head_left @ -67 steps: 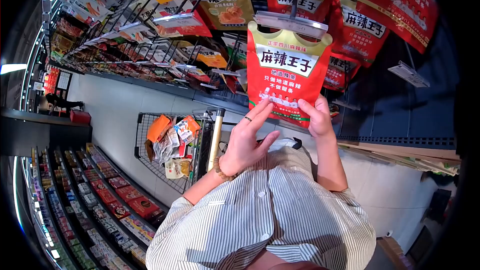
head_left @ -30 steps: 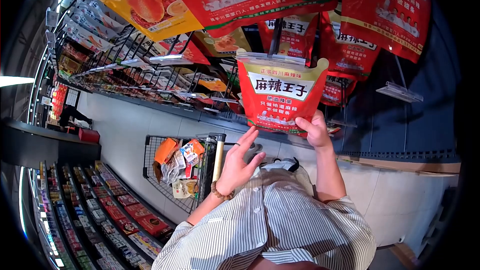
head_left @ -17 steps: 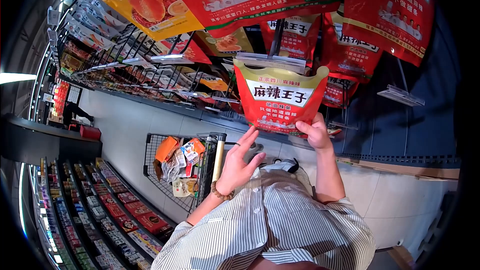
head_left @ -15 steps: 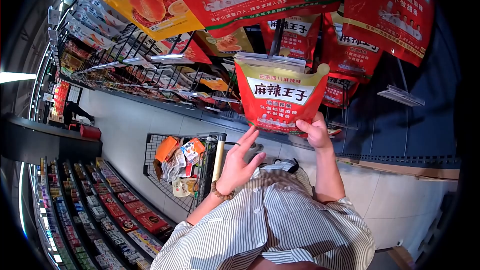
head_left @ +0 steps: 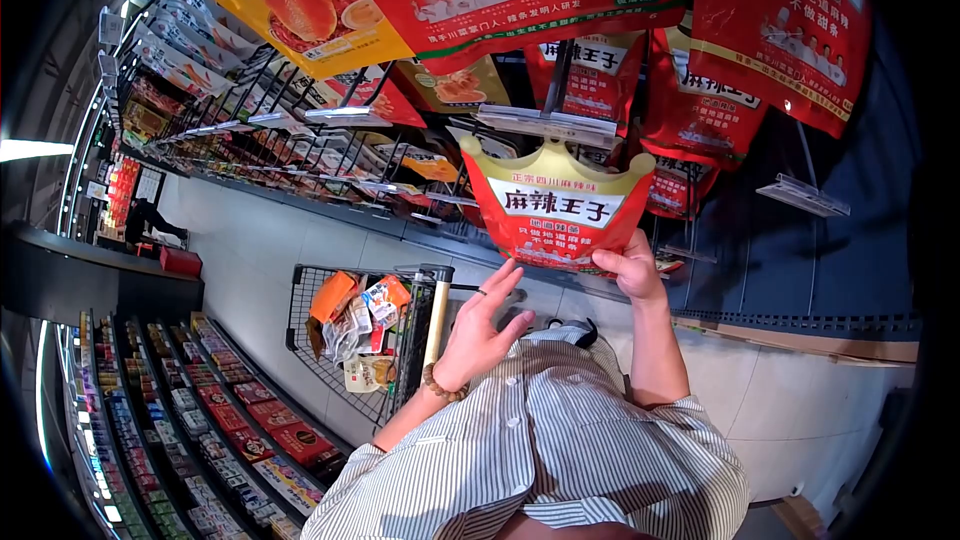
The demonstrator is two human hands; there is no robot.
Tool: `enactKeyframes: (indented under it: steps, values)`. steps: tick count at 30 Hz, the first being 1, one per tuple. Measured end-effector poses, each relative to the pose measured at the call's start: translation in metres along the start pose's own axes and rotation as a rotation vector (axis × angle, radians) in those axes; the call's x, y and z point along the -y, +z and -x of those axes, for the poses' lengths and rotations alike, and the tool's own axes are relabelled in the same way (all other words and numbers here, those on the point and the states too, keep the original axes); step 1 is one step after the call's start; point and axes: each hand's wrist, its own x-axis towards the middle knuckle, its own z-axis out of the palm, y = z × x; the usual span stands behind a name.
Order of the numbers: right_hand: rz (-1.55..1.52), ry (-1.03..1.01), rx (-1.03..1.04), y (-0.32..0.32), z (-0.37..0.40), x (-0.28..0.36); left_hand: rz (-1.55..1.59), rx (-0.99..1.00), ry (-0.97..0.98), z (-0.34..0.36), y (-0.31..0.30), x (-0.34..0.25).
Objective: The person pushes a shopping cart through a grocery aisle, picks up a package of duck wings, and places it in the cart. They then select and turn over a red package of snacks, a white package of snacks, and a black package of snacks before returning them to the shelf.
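Observation:
A red snack bag (head_left: 560, 208) with a gold, crown-shaped top edge faces me below the hanging rack. My right hand (head_left: 637, 268) pinches its lower right corner, thumb on the front and fingers behind. At the bag's lower left, my left hand (head_left: 486, 325) is open, its fingers spread and fingertips right at the bottom edge. A beaded bracelet circles the left wrist. Just above the bag's crown is a clear price-tag holder (head_left: 548, 125) at the end of a hook.
Large red bags (head_left: 780, 30) and a yellow bag (head_left: 300, 5) hang overhead. Left of me stands a black wire shopping cart (head_left: 300, 320) containing several packages. Shelves of small boxed goods (head_left: 240, 410) fill the lower left. A dark counter (head_left: 90, 280) stands beyond.
The red bag has dropped slightly and tipped, so its whole crown edge now shows below the price-tag holder. Both hands stay nearly where they were.

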Motion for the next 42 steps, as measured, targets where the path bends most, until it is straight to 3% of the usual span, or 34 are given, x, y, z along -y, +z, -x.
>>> enactKeyframes:
  steps: [17, 22, 26, 42]
  values:
    - [-0.020, -0.047, -0.065, 0.002, -0.015, 0.003, 0.019, -0.083, -0.014, -0.011, -0.007, -0.001]
    - [-0.002, -0.013, 0.008, -0.004, -0.007, 0.005, 0.332, -0.277, -0.031, -0.034, -0.012, -0.001]
    - [0.013, -0.005, 0.017, -0.007, 0.001, 0.004, 0.504, -0.182, -0.060, -0.044, -0.009, 0.009]
    - [0.037, -0.040, 0.002, -0.007, -0.017, 0.008, 0.758, -0.241, -0.116, -0.079, 0.000, 0.019]
